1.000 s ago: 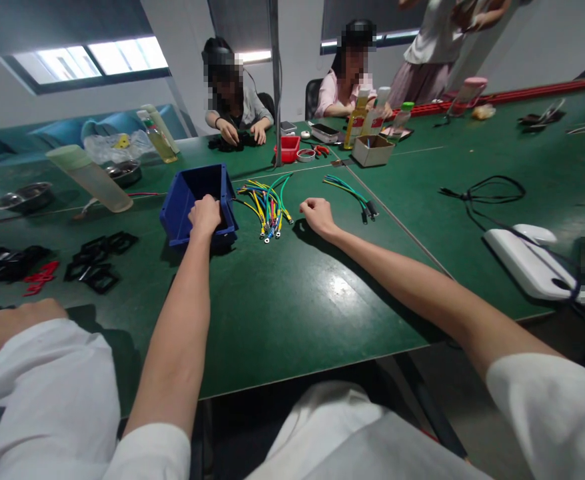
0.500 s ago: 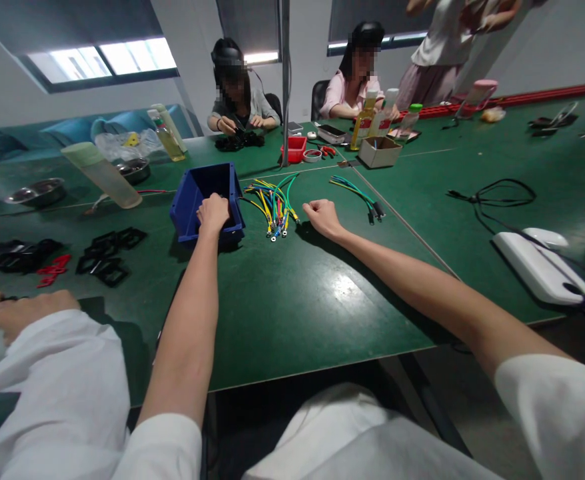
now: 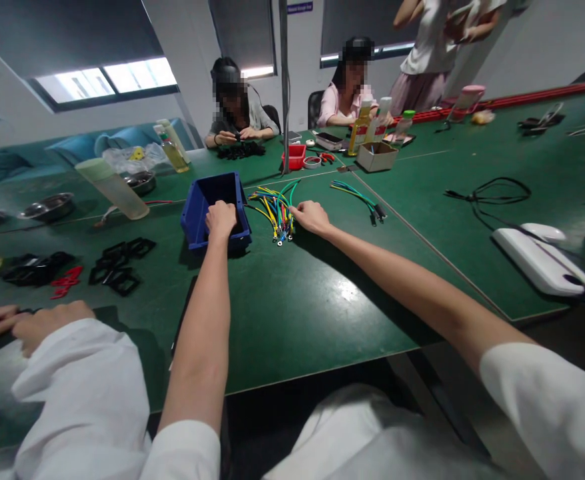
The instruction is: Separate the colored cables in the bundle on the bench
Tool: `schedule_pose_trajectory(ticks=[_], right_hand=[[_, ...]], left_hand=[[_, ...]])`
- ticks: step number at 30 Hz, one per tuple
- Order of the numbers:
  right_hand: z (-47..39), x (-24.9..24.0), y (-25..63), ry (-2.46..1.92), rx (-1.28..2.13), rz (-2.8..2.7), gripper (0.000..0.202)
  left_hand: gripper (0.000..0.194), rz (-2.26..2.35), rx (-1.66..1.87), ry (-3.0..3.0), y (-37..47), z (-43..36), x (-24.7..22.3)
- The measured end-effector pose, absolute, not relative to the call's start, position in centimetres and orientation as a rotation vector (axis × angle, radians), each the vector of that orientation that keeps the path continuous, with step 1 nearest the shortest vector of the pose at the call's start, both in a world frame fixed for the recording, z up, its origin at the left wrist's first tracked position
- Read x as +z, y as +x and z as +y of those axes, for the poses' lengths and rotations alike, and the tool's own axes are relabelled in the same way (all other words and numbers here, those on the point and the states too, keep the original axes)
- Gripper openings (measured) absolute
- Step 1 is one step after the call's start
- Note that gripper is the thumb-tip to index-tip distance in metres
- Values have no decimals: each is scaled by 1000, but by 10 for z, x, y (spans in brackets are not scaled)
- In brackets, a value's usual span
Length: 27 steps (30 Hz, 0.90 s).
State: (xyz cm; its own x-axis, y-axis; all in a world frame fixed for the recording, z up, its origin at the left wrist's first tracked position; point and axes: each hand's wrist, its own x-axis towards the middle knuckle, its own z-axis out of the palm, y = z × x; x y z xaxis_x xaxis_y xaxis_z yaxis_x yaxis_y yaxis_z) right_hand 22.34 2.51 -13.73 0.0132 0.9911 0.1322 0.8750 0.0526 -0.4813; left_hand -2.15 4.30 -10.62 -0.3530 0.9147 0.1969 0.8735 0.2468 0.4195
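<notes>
A blue plastic bin (image 3: 196,207) lies on the green table with its open side facing up and toward me. My left hand (image 3: 221,219) is closed, its knuckles up, over the bin's front opening; its fingertips are hidden, so what they hold cannot be seen. Just right of the bin is a loose bundle of yellow, green, blue and red wires (image 3: 275,210) with ring terminals at the near ends. My right hand (image 3: 311,217) is closed, its fingertips at the bundle's right edge; what they pinch is too small to tell. Farther right lies a smaller group of wires (image 3: 355,193).
A co-worker's hand (image 3: 55,321) works at the left edge near black frames (image 3: 122,263) and red parts (image 3: 66,282). A translucent bottle (image 3: 115,190) lies behind them. Across the table are a red tray (image 3: 295,158) and a small box (image 3: 376,159). A white device (image 3: 540,260) with cable sits right.
My right hand has moved left to the edge of the wire bundle. My left hand stays at the blue bin. The whole view has shifted slightly.
</notes>
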Motion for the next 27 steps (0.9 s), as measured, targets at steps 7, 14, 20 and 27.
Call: schedule_pose_trajectory(ticks=[7,14,20,27], right_hand=[[44,-144,206,-2001,278,-2007,45],[51,-154,214,-1920,373,-1847,35],[54,-160,225,-1688,549,-1706,30],[20,-166,223,-1478,556,-1571,19]], left_hand=[[37,2358,702,1759,-22,44,-107],[39,2345,659,1782,-22,43,-105],[37,2428,705,1775,-21,41,-102],[37,2403,686,1731,-24,44,-106]])
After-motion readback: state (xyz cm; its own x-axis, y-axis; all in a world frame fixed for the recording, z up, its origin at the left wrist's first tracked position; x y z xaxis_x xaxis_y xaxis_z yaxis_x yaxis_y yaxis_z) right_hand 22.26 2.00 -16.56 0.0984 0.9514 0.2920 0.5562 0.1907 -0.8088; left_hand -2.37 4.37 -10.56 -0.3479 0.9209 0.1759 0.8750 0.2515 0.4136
